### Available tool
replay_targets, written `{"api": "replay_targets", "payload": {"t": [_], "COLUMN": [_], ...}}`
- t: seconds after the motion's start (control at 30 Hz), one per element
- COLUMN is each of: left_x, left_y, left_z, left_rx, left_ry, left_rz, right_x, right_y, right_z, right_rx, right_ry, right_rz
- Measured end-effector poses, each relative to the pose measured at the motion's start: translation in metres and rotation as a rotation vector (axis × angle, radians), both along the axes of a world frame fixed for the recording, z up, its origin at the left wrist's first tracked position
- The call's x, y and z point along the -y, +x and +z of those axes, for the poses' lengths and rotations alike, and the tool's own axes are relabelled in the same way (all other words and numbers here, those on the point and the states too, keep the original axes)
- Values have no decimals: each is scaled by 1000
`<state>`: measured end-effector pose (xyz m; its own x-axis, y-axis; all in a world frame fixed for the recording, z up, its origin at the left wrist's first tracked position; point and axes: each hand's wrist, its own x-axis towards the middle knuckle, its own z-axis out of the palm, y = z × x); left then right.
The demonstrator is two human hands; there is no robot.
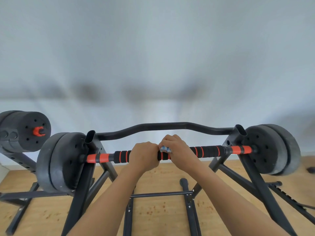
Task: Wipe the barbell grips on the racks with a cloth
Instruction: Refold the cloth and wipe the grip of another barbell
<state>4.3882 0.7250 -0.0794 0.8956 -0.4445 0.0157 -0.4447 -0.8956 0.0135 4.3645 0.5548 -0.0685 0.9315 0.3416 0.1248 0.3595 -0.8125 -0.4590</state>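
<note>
Left hand (144,155), right hand (178,149), both clenched

Black-and-orange banded barbell grip (206,151), blue-white checked cloth (165,148), black plates (272,149).

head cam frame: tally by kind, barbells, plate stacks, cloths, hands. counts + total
barbell: 2 (the second is only partly in view at the left edge)
plate stack: 3
cloth: 1
hands: 2
Total: 8
</note>
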Motion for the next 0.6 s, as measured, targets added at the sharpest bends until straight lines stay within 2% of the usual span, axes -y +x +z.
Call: {"api": "replay_targets", "payload": {"t": [0.07,0.2,0.3,0.37,0.43,0.47,0.5,0.57,0.6], "left_x": [0,2,-1,-3,-6,-6,-6,-5,-4], "left_y": [8,30,41,45,50,52,54,55,54], "left_z": [6,18,18,15,14,14,14,13,13], "left_rx": [-116,-463,-579,-614,-655,-681,-702,-715,-716], "left_ry": [21,9,-58,-92,-128,-146,-155,-149,-144], "left_rz": [17,18,5,-9,-18,-18,-18,-24,-25], "right_x": [-2,0,0,-1,3,8,15,27,30], "right_y": [1,-4,-12,-15,-16,-18,-22,-30,-32], "right_z": [0,-1,5,18,35,41,46,47,46], "right_rx": [20,107,136,-5,-320,-409,-413,-229,-163], "right_ry": [-43,-168,-261,-286,-325,-296,-198,35,89], "right_rz": [4,4,14,7,-48,-84,-136,-228,-232]}}
